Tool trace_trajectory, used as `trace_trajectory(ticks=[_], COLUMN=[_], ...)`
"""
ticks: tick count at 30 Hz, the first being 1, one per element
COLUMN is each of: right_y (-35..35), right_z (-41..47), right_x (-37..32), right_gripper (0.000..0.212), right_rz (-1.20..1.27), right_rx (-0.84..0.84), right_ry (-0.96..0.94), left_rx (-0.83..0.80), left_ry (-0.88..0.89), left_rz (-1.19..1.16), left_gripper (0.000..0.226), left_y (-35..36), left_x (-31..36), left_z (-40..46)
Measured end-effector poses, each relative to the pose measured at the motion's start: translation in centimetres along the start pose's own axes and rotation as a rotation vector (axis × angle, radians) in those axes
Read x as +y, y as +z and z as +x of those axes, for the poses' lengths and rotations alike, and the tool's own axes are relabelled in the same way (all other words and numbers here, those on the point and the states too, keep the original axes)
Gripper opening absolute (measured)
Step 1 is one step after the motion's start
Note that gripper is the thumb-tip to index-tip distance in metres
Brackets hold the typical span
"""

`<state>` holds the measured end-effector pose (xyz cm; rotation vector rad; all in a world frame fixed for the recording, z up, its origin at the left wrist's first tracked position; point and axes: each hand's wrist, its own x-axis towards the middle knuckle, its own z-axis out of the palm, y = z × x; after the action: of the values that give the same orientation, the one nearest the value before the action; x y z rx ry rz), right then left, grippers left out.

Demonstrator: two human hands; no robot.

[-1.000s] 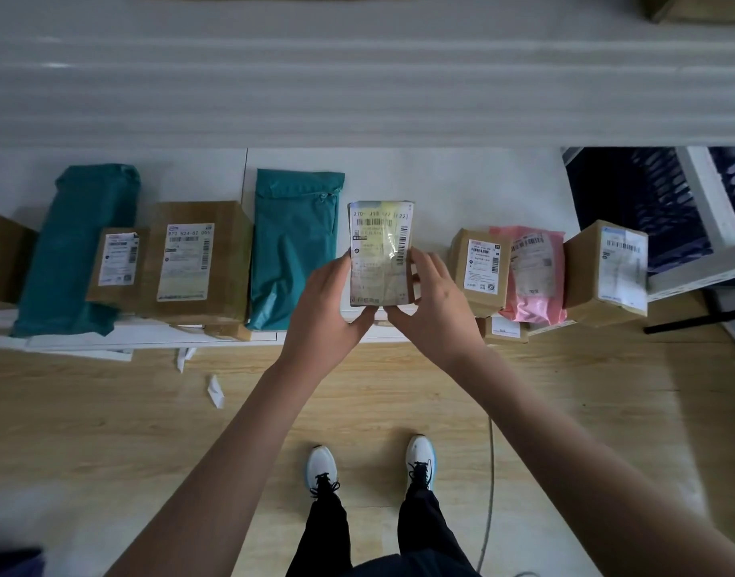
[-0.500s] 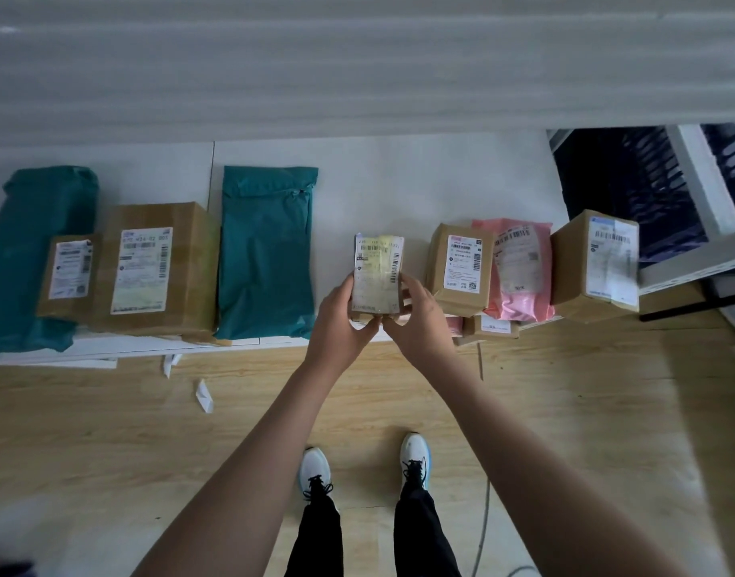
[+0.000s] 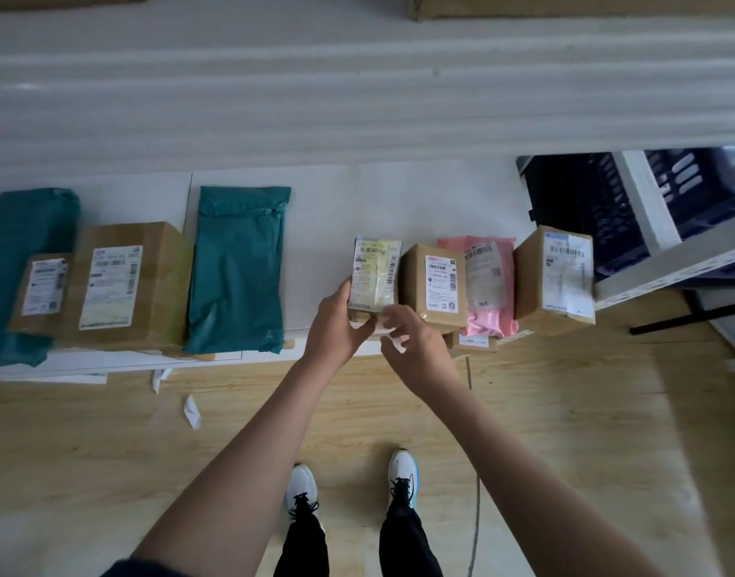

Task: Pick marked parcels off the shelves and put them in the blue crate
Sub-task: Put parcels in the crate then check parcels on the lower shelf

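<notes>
A small brown box with a yellow-marked label stands on the white bottom shelf, against another brown box. My left hand grips its lower left side. My right hand hovers just off its lower right corner, blurred, fingers loosely spread and holding nothing. The blue crate sits in shadow at the right, behind a white shelf post.
Along the shelf lie two teal mailers, a large brown box, a small box, a pink mailer and a tilted box. Paper scraps and a cable lie on the wooden floor.
The marked box has come down from mid-air onto the shelf beside the brown box. My right hand has let go of it and drawn back slightly.
</notes>
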<state>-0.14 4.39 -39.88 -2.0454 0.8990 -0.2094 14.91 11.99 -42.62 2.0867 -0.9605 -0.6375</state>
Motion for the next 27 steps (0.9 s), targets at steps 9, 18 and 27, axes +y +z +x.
trace_trajectory(ticks=[9, 18, 27], right_y=[-0.4, 5.5, 14.4], right_z=[1.4, -1.1, 0.8], right_x=[0.6, -3.0, -8.2], right_gripper=[0.014, 0.014, 0.04], right_rz=[-0.092, -0.147, -0.108], right_rx=[-0.095, -0.15, -0.094], right_ry=[-0.143, 0.062, 0.285], left_rx=[0.028, 0.145, 0.012], left_ry=[-0.119, -0.26, -0.237], left_rz=[0.163, 0.391, 0.456], left_gripper=[0.07, 0.061, 0.071], left_y=[-2.4, -12.9, -18.9], left_x=[-2.7, -10.3, -16.2], left_z=[-5.1, -11.5, -10.8])
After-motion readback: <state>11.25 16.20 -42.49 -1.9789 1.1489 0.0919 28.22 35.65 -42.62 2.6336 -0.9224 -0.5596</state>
